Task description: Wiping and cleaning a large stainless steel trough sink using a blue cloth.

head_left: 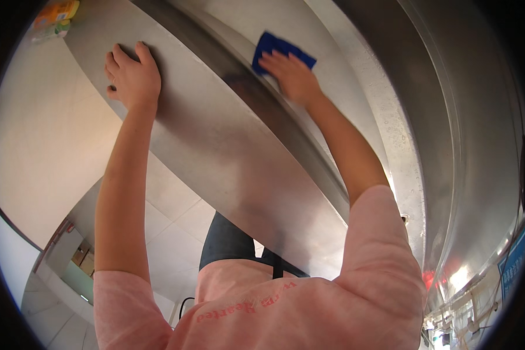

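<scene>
My left hand (133,78) rests palm down, fingers apart, on a broad flat stainless steel panel (192,118) and holds nothing. With its fingers flat, my right hand (295,81) presses a folded blue cloth (283,46) against a pale metal surface (350,87) beyond the panel's edge. The right hand is slightly blurred, and it covers the lower part of the cloth. Between the hands runs a dark recessed metal strip (271,118).
A raised steel rim (396,122) with droplet-like spots curves along the right. Orange and clear packages (54,19) sit at the upper left beside a pale wall-like surface (52,131). Floor tiles (175,245) show below. A blue sign with writing (512,264) is at the right edge.
</scene>
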Tool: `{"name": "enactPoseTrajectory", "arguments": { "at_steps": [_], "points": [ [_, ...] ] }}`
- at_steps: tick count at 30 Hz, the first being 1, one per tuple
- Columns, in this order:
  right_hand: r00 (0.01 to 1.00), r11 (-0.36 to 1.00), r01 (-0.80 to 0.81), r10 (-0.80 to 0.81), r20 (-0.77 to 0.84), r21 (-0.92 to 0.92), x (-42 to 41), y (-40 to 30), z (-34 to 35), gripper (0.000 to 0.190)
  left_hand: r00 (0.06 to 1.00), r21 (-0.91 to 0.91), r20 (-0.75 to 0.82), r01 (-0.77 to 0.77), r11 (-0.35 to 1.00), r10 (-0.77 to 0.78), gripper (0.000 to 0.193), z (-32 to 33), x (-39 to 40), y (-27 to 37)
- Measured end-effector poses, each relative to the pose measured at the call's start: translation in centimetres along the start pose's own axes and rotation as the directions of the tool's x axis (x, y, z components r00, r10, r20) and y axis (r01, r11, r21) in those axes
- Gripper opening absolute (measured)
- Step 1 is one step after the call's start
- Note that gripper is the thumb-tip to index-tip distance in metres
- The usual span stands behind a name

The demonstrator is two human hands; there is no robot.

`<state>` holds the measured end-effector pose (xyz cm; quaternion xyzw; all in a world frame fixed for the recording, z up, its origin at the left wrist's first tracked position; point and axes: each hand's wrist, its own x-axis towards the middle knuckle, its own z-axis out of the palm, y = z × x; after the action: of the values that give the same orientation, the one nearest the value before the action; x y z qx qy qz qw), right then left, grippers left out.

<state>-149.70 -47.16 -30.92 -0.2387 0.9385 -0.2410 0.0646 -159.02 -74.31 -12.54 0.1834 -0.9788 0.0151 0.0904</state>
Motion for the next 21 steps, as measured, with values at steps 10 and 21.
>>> {"name": "enactPoseTrajectory", "arguments": {
  "at_steps": [10, 21],
  "points": [
    [0.918, 0.915, -0.153, 0.272, 0.29, -0.373, -22.4, 2.9, -2.7, 0.054, 1.0, -0.025, -0.004, -0.007, 1.0, 0.007, 0.066, -0.2, 0.2, -0.1],
    [0.928, 0.953, -0.284, 0.246, -0.28, -0.103, -2.3, 7.7, -0.7, 0.054, 1.0, -0.057, 0.015, -0.006, 0.998, 0.007, 0.069, 1.2, 0.9, -0.5]
  ]
}}
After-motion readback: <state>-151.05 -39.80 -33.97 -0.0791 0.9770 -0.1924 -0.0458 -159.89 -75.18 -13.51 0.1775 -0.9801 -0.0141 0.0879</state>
